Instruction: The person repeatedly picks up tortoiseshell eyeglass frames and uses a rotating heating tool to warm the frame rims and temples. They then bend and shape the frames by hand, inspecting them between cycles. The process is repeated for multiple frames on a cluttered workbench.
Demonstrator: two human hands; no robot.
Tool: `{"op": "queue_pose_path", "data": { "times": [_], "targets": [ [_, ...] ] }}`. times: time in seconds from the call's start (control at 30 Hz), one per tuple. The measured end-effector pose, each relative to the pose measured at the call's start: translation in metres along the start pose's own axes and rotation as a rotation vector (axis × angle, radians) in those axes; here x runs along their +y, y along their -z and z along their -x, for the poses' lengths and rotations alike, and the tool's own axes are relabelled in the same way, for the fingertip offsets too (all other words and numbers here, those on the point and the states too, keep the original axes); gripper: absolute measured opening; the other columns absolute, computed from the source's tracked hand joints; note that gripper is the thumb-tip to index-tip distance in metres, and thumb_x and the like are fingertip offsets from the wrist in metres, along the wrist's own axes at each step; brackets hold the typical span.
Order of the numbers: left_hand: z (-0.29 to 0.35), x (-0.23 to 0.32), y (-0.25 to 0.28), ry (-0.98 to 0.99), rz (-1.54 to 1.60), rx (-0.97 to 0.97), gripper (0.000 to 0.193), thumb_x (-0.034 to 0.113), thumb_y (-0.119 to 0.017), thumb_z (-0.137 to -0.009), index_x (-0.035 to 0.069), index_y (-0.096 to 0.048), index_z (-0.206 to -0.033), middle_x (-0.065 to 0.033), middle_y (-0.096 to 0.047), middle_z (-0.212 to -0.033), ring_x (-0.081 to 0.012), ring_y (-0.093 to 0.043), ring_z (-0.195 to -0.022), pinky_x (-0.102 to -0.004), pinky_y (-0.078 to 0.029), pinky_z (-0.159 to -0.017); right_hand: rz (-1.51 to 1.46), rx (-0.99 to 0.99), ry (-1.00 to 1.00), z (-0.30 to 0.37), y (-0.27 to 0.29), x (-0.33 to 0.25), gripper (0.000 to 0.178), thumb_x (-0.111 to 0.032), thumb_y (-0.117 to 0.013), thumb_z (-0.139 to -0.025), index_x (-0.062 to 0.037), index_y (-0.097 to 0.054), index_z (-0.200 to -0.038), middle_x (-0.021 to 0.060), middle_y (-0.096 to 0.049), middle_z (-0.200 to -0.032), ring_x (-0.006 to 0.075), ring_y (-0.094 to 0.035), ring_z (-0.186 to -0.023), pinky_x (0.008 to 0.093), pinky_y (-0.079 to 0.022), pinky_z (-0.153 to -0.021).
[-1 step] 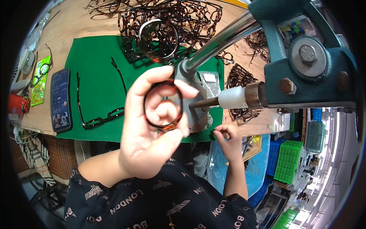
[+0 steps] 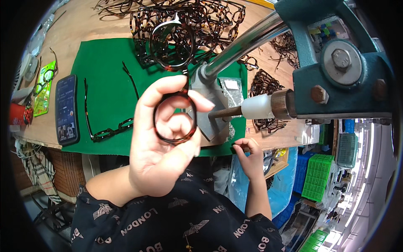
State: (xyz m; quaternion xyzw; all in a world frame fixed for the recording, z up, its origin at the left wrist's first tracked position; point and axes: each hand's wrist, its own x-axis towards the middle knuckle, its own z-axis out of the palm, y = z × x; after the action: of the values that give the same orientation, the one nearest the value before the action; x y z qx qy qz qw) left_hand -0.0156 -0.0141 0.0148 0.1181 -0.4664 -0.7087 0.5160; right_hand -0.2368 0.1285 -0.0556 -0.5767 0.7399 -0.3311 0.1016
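Observation:
My left hand [image 2: 161,143] is raised over the mat, its fingers and thumb closed round one rim of a dark tortoiseshell eyeglass frame [image 2: 157,126]. That frame stands upright, one round rim above the other, with no temples visible on it. At the mat's front edge, my right hand [image 2: 251,159] has its thumb and forefinger drawn together in a pinch. Whatever may be between those fingertips is too small to make out. Beyond my left hand is the grey base plate [image 2: 210,133] of a teal press [image 2: 331,84].
A green mat [image 2: 109,63] covers part of the wooden table. On it lie finished-looking glasses [image 2: 107,135], beside a phone [image 2: 67,110]. A heap of tortoiseshell frames [image 2: 210,21] sits at the back, more frames [image 2: 265,86] at right. A plastic bag [image 2: 231,90] lies beside the press's chrome post [image 2: 243,42].
My left hand and the eyeglass frame have shifted slightly to the left. My right hand has moved a little left, its fingers still pinched.

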Motion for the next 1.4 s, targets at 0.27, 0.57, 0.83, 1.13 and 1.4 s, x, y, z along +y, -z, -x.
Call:
{"op": "queue_pose_path", "data": {
  "times": [0.27, 0.57, 0.83, 1.13, 1.4],
  "targets": [
    [0.023, 0.002, 0.01, 0.189, 0.195, -0.151, 0.067, -0.016, -0.044, -0.078, 0.007, -0.016, -0.135, -0.0185, -0.049, -0.101, -0.0189, -0.06, -0.077, -0.0243, -0.049, -0.065, 0.004, -0.064, -0.063, 0.004, -0.014, 0.006, 0.012, -0.002, -0.065, -0.073, -0.0026, -0.057, -0.082, 0.0108, -0.057, -0.078, 0.0265, -0.054, -0.074, 0.033, -0.043, -0.067],
    [0.021, 0.0, 0.006, 0.317, 0.544, -0.392, 0.024, 0.002, -0.064, -0.075, 0.001, -0.049, -0.094, -0.0122, -0.05, -0.095, -0.0255, -0.051, -0.099, -0.0366, -0.042, -0.088, 0.008, -0.09, 0.027, 0.006, -0.008, 0.012, 0.01, 0.001, -0.062, -0.077, -0.0001, -0.057, -0.085, 0.0089, -0.055, -0.084, 0.0161, -0.055, -0.07, 0.0247, -0.045, -0.063],
    [0.009, 0.011, 0.021, 0.579, 0.156, -0.677, 0.015, 0.01, -0.054, -0.086, 0.004, -0.054, -0.072, -0.0034, -0.055, -0.071, -0.0107, -0.053, -0.063, -0.0229, -0.042, -0.055, -0.059, -0.16, -0.047, 0.001, -0.006, 0.015, 0.01, 0.001, -0.063, -0.076, 0.0003, -0.057, -0.084, 0.0078, -0.054, -0.082, 0.014, -0.055, -0.069, 0.0233, -0.045, -0.061],
    [0.018, -0.003, 0.007, 0.903, 0.089, -0.589, 0.017, 0.007, -0.054, -0.087, 0.002, -0.045, -0.101, -0.0023, -0.058, -0.067, -0.008, -0.056, -0.059, -0.0204, -0.042, -0.052, 0.15, -0.27, 0.165, -0.017, 0.0, -0.003, 0.013, 0.002, -0.062, -0.072, -0.0013, -0.053, -0.08, 0.0128, -0.054, -0.076, 0.0309, -0.052, -0.072, 0.0361, -0.041, -0.065],
    [0.018, -0.001, -0.001, 0.996, 0.04, -0.641, 0.016, 0.021, -0.051, -0.091, 0.005, -0.047, -0.092, -0.0002, -0.054, -0.067, -0.0073, -0.056, -0.06, -0.0212, -0.045, -0.053, -0.605, -0.274, 0.024, -0.03, 0.006, -0.062, 0.007, 0.0, -0.058, -0.079, -0.001, -0.052, -0.083, 0.0091, -0.057, -0.082, 0.0208, -0.056, -0.08, 0.0304, -0.044, -0.074]
  ]
}}
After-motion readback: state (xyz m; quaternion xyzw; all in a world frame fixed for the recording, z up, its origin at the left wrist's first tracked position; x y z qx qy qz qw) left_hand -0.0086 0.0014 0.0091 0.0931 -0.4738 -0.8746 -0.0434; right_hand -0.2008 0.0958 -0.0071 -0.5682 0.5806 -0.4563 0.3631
